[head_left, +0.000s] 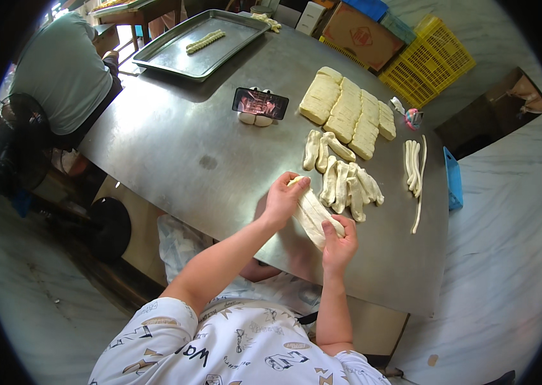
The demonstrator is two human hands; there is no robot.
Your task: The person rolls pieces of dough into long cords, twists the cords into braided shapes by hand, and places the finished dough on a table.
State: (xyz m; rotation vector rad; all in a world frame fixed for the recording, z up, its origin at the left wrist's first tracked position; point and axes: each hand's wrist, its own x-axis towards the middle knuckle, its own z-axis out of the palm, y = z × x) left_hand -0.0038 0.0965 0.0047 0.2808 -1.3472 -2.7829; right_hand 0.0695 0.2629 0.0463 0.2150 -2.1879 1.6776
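A pale strip of dough [313, 218] is stretched between my hands above the metal table. My left hand [284, 201] grips its upper end, thumb on top. The lower end is pinched in my right hand [339, 244]. Just beyond my hands lie several short dough pieces [337, 183] in a loose pile. Behind them sit large scored slabs of dough [347, 109] side by side. To the right, several long thin dough ropes [413, 168] lie on the steel.
A phone [260, 104] showing a video leans on a stand mid-table. A metal tray [175, 54] at the far left holds one braided dough piece [205, 42]. Yellow crates [434, 58] and a cardboard box [362, 33] stand behind. A person [62, 74] sits at left near a fan [24, 138].
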